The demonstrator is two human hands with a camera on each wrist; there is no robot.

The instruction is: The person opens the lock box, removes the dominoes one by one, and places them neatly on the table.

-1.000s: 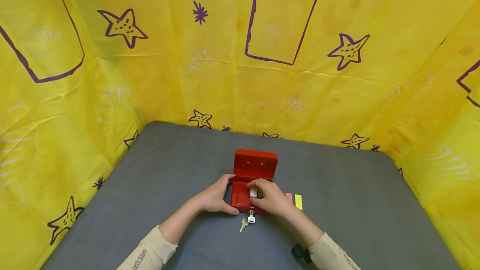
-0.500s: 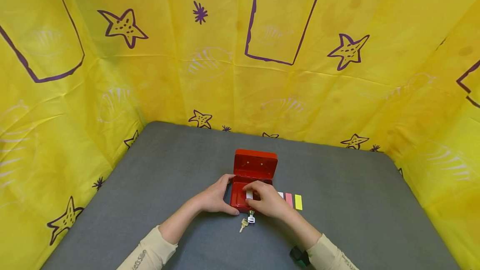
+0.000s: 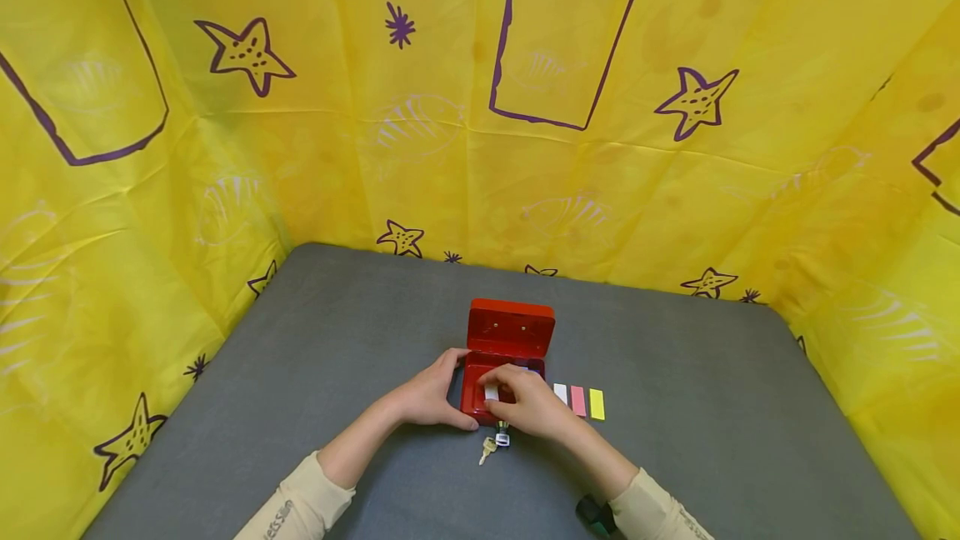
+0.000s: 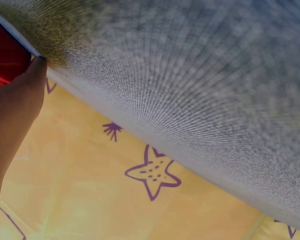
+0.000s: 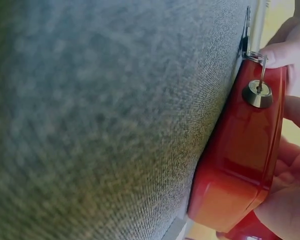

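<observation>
In the head view a red cash box [image 3: 469,382] stands with its lid [image 3: 512,328] raised. My left hand [image 3: 429,394] holds the box's left side, thumb at the front corner and fingers at the back one. The right hand [image 3: 528,400] reaches inside, a small white rectangular piece [image 3: 491,392] pinched between thumb and fingers. That hand covers most of the box's right half, where a dark item partly shows at the back. In the right wrist view a key sits in the front lock [image 5: 258,93]. A second key [image 3: 488,447] hangs from it onto the table.
White [image 3: 561,394], pink [image 3: 577,401] and yellow [image 3: 597,404] strips lie in a row right of the box. A dark object [image 3: 596,515] shows beside the right sleeve. Yellow patterned cloth [image 3: 465,148] surrounds the grey table [image 3: 360,307].
My right hand has moved left inside the box with the white piece, uncovering the white strip beside the box. The left hand and the box have stayed put.
</observation>
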